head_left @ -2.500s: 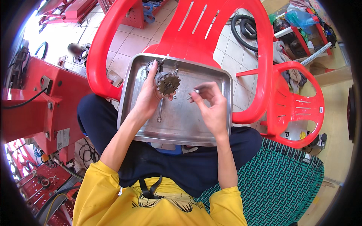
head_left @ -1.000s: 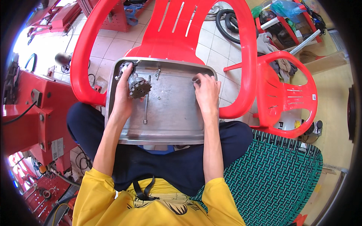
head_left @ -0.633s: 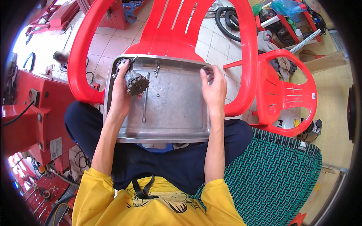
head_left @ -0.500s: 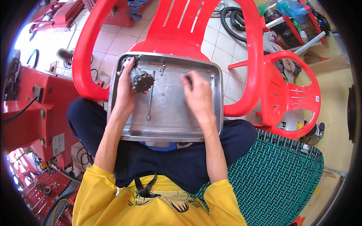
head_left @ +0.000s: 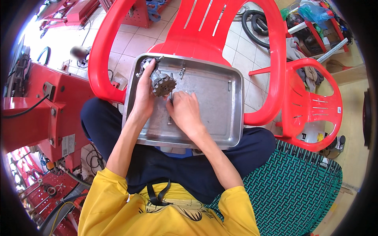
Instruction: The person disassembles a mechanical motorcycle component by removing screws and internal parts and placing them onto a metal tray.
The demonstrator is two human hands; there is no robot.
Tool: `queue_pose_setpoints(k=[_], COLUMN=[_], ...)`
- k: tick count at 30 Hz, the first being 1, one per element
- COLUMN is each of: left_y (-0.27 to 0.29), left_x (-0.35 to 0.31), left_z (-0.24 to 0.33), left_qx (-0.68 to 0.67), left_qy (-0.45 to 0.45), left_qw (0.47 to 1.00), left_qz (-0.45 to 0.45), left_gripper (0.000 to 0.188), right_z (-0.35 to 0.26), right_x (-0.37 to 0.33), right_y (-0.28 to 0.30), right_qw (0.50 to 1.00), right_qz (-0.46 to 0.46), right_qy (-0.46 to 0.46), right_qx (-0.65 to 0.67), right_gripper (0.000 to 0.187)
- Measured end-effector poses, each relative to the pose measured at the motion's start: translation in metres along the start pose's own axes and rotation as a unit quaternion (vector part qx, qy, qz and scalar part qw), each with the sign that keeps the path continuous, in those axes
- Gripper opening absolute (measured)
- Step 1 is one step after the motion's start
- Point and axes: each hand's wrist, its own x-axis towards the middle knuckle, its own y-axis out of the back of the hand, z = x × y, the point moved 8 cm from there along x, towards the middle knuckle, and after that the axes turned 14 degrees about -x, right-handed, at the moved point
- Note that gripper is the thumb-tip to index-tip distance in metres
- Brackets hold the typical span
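Observation:
My left hand (head_left: 146, 91) is wrapped round a greasy metal part with a toothed gear wheel (head_left: 163, 85) at its end, held over the left side of a shallow steel tray (head_left: 212, 135). Just below and right of the gear wheel is my right hand (head_left: 185, 109), fingers curled over the tray. Whatever its fingertips pinch is hidden. Partly covered by this hand, a long bolt (head_left: 169, 122) lies on the tray floor. Small bolts or nuts (head_left: 182, 72) sit near the tray's far wall, and another short bolt (head_left: 229, 85) rests by its right wall.
The tray spans my crossed legs and the front of a red plastic chair (head_left: 197, 43). A smaller red chair (head_left: 311, 102) stands to the right, beside a green-and-black woven seat (head_left: 287, 185). Red machinery (head_left: 63, 114) fills the left side. A black hose (head_left: 252, 27) lies on the tiles.
My right hand has moved left across the tray, down beside the gear wheel and over the long bolt. A small nut on the tray floor is out of sight. My left hand keeps its hold.

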Motion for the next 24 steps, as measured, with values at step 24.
queue_pose_setpoints(k=[24], left_y=[-0.019], left_x=[-0.003], left_z=[-0.005], left_qx=[-0.033], left_qy=[-0.091], left_qw=[0.991], left_qz=[-0.094], left_gripper=[0.064], right_z=[0.103], right_x=[-0.026], right_y=[0.112], right_qw=[0.954], right_qz=[0.094], right_qy=[-0.176], right_qx=[0.224], right_gripper=[0.013])
